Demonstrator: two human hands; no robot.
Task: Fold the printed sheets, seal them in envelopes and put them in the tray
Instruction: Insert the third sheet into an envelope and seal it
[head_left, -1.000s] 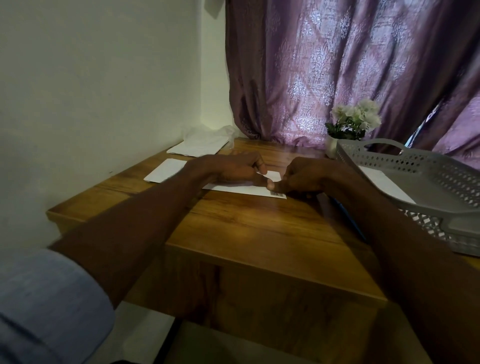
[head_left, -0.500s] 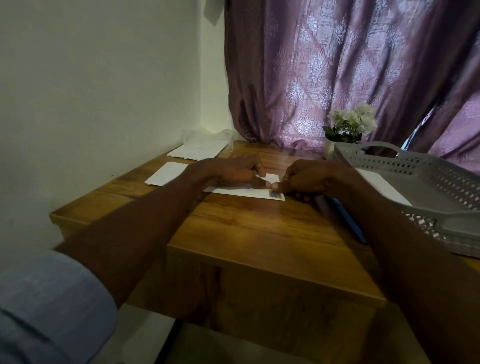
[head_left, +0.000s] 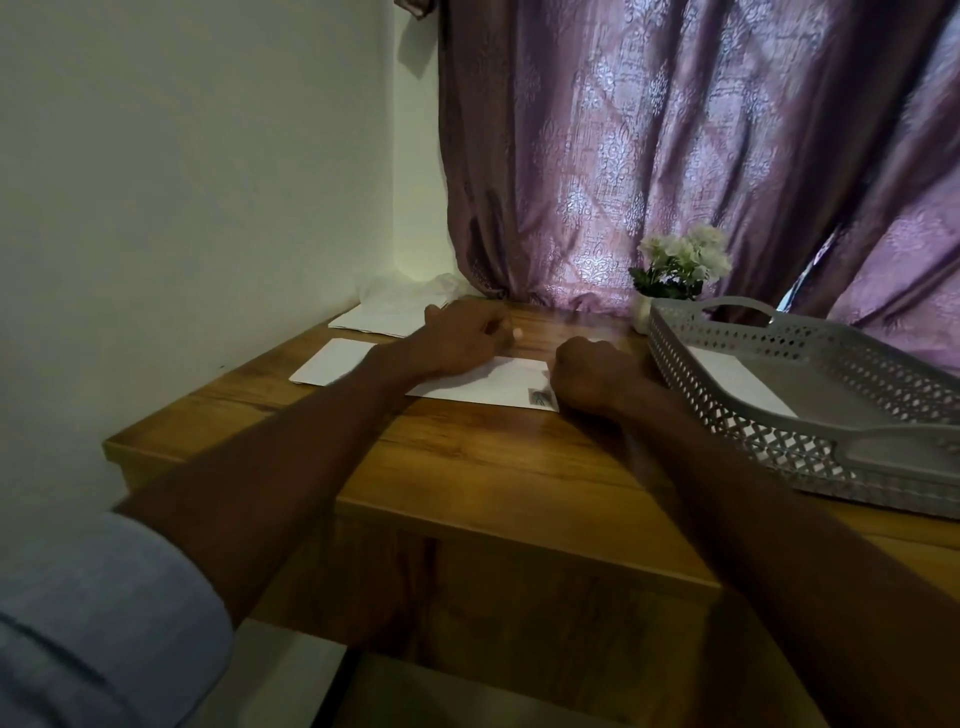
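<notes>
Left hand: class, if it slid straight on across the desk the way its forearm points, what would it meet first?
Probably bare wooden desk, then the purple curtain at the back. The left hand seems to pass left of the flower pot, though depth is unclear.
</notes>
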